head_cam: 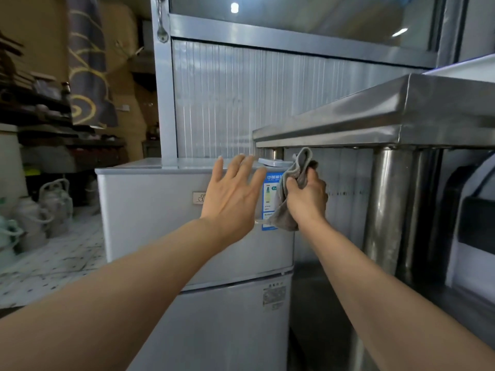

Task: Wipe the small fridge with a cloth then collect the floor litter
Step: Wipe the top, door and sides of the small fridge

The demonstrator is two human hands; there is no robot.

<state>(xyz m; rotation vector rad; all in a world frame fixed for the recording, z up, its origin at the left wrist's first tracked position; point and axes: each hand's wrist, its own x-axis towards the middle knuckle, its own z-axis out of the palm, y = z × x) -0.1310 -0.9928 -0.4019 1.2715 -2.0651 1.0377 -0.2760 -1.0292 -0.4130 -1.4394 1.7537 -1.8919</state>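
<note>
Right hand (305, 196) fisted tight around a grey cloth (292, 194), bunched so that one fold sticks up above the knuckles and the rest hangs down below the wrist. Cloth held at the upper right corner of the small fridge (160, 210), over the blue energy label (272, 188) on the upper door; contact with the door probable, though impossible to confirm from this angle. Left hand (233, 194) spread wide, fingers fanned and empty, raised before the same upper door just left of the label, fingertips level with the fridge's top edge; touching or hovering, cannot tell. Fridge silver, two doors, the lower one carrying a small patterned sticker (273, 297) near its upper right corner. Directly to the right, a stainless steel table (375, 113) with round legs, its edge jutting over the cloth. Behind the fridge, a ribbed metal panel (241, 103) under a glazed cabinet. To the left, patterned floor (53, 261) with pale tied bags (53, 199) standing against dark shelving; individual litter too blurred to pick out.
</note>
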